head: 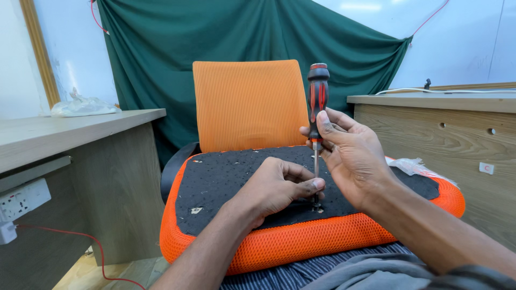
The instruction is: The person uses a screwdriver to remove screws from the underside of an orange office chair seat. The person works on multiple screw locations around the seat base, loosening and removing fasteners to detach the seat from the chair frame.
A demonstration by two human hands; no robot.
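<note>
While a dark green cloth (161,53) hangs across the upper middle of the frame, an orange chair back (248,104) stands before it at centre. A wooden table (70,129) fills the left side, with a crumpled clear bag (80,106) on its top and a white socket strip (21,201) on its front at lower left; a second wooden table (446,139) fills the right side, a white cable (446,90) running along its top.

Below the chair back, an upturned seat cushion (301,244) spreads over the lower middle of the frame, its rim of orange mesh around a black underside (231,182).

The right hand (352,158), just right of centre, closes thumb and fingers around the lower end of the handle of a screwdriver (317,102), which stands upright. The black and red handle rises above that hand, and the thin metal shaft runs down from it to the black underside near the front rim.

The left hand (277,185), just left of the shaft, is curled, its thumb and forefinger pressed together beside the shaft low down. Whether they touch the shaft cannot be told. The tip sits just below and right of those fingertips.
</note>
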